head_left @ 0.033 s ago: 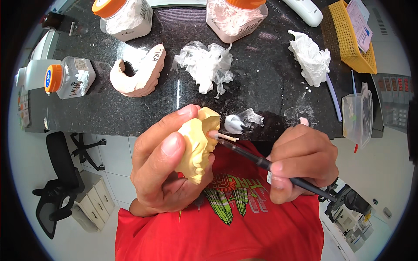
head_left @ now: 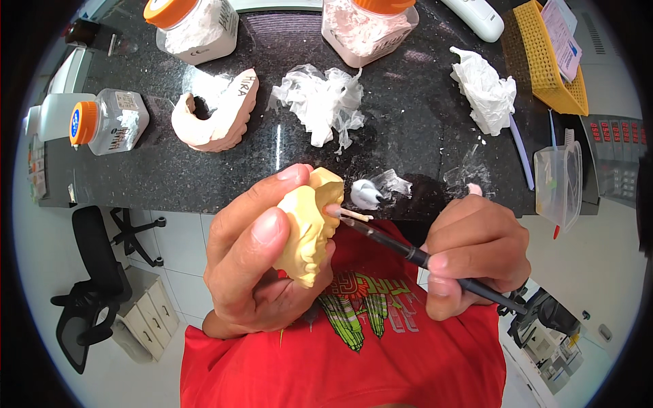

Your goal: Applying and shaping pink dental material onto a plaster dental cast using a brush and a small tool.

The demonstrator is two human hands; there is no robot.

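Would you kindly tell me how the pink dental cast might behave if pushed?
The pink dental cast looks rigid and chalky, so it probably won't flex; its horseshoe shape seems unlikely to roll, and the glossy countertop might let it slide.

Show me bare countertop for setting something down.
The dark countertop looks bare between the pink cast and the near edge; another patch, lightly specked, separates the two crumpled white wads. Crowded: the back, with powder jars, and right of the yellow cast, where a whitish lump and translucent scrap lie.
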